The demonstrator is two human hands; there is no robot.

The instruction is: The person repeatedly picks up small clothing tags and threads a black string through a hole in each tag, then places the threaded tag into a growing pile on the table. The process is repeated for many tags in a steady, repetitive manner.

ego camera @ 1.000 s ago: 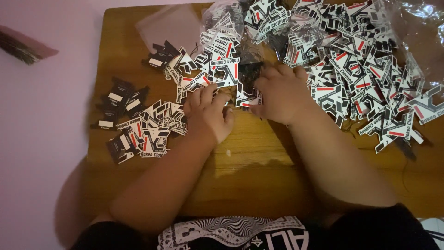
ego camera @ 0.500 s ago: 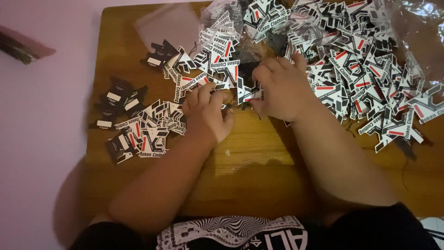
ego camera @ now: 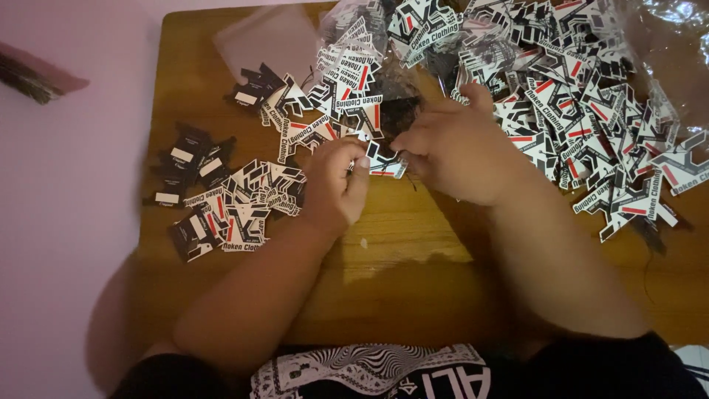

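Observation:
Both hands meet over the middle of a brown wooden table. My left hand pinches a small black, white and red card tag by its left edge. My right hand has its fingertips closed on the same tag from the right, close to a dark bundle of thin strings. A big heap of the same shaped tags spreads out to the right of my right hand. A smaller pile of tags lies just left of my left hand.
Several tags lie face down, showing black backs, near the table's left edge. A clear plastic bag lies at the back, and crinkled plastic wrap at the far right. A dark object rests on the pink surface on the left.
Both hands have shifted slightly toward the far side, and the fingers have come together on one tag between them. The piles have not moved.

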